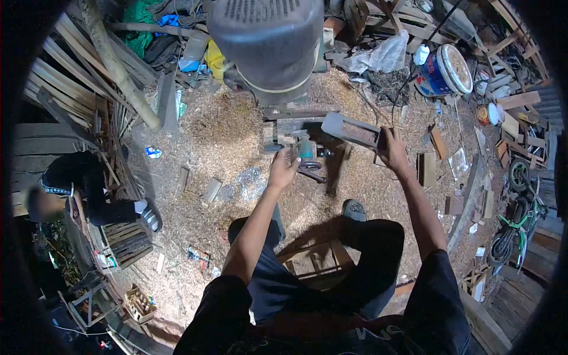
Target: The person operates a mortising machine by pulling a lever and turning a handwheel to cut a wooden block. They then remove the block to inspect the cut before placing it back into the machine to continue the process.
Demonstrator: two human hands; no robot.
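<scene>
My right hand (392,149) is closed on the near end of a grey, long frame-like piece (335,125) with a rectangular opening. The piece is held up and slants away to the left, and wood shavings show through its opening. My left hand (284,170) has its fingers curled together beside a teal-bodied power tool (305,148) on a low wooden stand (290,125). What lies between those fingers, if anything, is too small to make out. Dark curved handle-like parts (312,171) sit just right of my left fingertips.
A big dark plastic container (266,47) stands just beyond the stand. Shavings (225,124) cover the ground. At left another person (89,189) sits bent over near stacked boards (65,77). A paint bucket (435,74), wood scraps (425,168) and a green toy-like motorbike (518,222) are at right.
</scene>
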